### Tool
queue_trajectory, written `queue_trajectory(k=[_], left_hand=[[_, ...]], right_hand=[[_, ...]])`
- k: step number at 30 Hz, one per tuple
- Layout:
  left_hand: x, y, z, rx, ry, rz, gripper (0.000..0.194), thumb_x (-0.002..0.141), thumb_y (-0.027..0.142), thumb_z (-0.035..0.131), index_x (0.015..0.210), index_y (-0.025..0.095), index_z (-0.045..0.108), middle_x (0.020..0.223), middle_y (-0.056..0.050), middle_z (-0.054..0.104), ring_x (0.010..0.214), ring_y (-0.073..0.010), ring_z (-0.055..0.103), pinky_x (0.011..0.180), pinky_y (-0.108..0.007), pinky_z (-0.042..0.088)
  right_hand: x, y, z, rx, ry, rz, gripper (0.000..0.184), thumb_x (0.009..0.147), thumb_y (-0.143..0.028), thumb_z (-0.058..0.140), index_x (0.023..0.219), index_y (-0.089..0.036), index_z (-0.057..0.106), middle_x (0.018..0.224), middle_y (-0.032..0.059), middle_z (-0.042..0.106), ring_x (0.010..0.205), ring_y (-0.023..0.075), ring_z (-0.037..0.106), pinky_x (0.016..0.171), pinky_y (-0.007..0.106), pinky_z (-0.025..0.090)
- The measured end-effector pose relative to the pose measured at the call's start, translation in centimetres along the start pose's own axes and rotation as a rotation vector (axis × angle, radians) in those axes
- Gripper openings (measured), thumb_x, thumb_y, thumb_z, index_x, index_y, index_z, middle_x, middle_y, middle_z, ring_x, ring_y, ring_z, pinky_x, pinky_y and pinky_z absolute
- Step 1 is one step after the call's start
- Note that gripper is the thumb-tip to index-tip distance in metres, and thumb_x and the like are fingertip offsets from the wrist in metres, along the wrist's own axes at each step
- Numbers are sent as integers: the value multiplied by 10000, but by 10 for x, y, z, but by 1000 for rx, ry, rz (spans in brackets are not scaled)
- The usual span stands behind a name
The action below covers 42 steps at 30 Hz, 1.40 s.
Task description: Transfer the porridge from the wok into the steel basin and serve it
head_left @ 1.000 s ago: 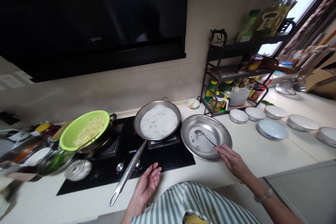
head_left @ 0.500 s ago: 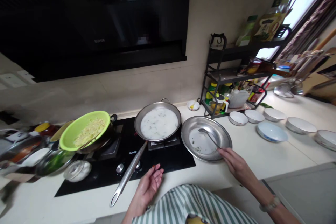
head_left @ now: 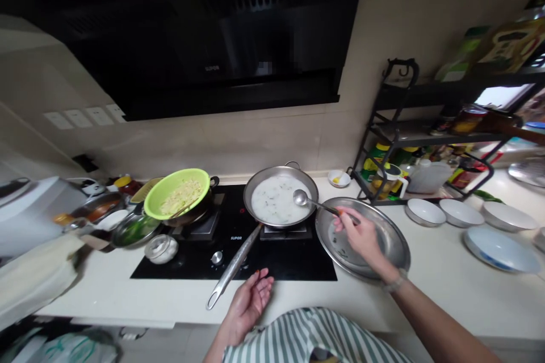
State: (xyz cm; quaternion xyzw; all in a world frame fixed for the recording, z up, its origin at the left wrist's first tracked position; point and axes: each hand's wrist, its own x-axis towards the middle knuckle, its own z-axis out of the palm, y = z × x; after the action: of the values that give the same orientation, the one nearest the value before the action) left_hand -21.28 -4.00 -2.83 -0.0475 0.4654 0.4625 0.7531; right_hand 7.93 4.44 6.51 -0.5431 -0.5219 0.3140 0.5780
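Clearly, the right hand [head_left: 360, 235] grips a spoon [head_left: 300, 198] by its handle, whose end is hidden in the fingers; the spoon's head is over the right side of the pan [head_left: 252, 182] (whether it touches the white liquid [head_left: 272, 198] is hard to tell); the pan sits near the cooktop's [head_left: 285, 264] back edge, hiding most of its burner; the left hand [head_left: 251, 300] is loosely open, palm up, by the countertop's [head_left: 102, 298] front edge; the metal basin [head_left: 395, 244], beside the cooktop's right edge, is partly covered by the right hand.
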Motion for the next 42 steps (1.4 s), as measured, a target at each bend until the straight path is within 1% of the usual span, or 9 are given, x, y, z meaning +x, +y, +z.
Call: queue_trajectory(k=[3, 5, 8, 10, 13, 15, 20, 26, 42], left_hand=[[-4, 4, -8, -27, 15, 10, 153, 966, 169, 468, 1047, 73, 556, 752, -136, 708, 556, -139, 667, 539, -211, 532], [-5, 6, -14, -50, 18, 19, 156, 968, 170, 464, 1047, 74, 557, 748, -133, 707, 554, -139, 667, 537, -212, 534], [-6, 9, -21, -81, 25, 35, 149, 963, 161, 472, 1039, 70, 563, 750, -136, 708, 556, -144, 671, 535, -215, 535], [-6, 11, -23, -96, 30, 40, 151, 963, 157, 470, 1033, 66, 568, 753, -140, 708, 558, -147, 674, 538, -216, 536], [-4, 14, -24, -105, 37, 43, 155, 964, 156, 468, 1030, 66, 574, 764, -139, 710, 560, -146, 676, 537, -213, 535], [-3, 15, -23, -102, 35, 44, 154, 962, 156, 473, 1032, 68, 578, 771, -138, 712, 564, -146, 678, 533, -210, 532], [4, 15, -19, -86, 21, 46, 162, 958, 152, 484, 1051, 57, 577, 776, -152, 716, 575, -145, 679, 552, -213, 537], [10, 13, -16, -64, 9, 32, 163, 954, 154, 498, 1058, 55, 576, 784, -156, 720, 587, -147, 685, 570, -218, 544], [13, 10, -7, -46, 19, 1, 146, 951, 154, 499, 1033, 64, 580, 766, -152, 719, 600, -153, 693, 564, -207, 541]], right_hand=[[13, 15, 28, -29, -61, -9, 327, 785, -445, 582, 923, -170, 692, 637, 51, 684, 499, 187, 623, 521, 313, 523], [18, 24, 39, -38, -86, -7, 347, 776, -452, 576, 923, -159, 690, 639, 53, 685, 496, 186, 621, 519, 315, 519], [23, 33, 48, -14, -90, 56, 340, 764, -446, 579, 919, -161, 679, 595, 40, 676, 490, 194, 627, 534, 325, 524], [26, 34, 49, 43, -28, 128, 302, 743, -432, 598, 885, -174, 663, 544, 30, 662, 485, 205, 632, 558, 339, 536], [32, 30, 47, 154, 106, 236, 221, 697, -380, 633, 818, -196, 635, 513, 31, 655, 509, 222, 652, 577, 344, 548], [35, 25, 44, 203, 148, 281, 178, 676, -334, 642, 796, -203, 631, 524, 34, 664, 527, 223, 661, 566, 332, 548], [36, 15, 37, 258, 172, 318, 127, 655, -280, 635, 762, -212, 640, 543, 41, 676, 539, 222, 669, 529, 313, 542], [33, 15, 30, 276, 184, 335, 86, 647, -264, 632, 727, -233, 635, 584, 50, 695, 583, 240, 688, 502, 318, 541], [28, 2, 7, 238, 181, 299, 85, 679, -318, 629, 727, -250, 645, 582, 71, 691, 582, 270, 683, 487, 356, 537]])
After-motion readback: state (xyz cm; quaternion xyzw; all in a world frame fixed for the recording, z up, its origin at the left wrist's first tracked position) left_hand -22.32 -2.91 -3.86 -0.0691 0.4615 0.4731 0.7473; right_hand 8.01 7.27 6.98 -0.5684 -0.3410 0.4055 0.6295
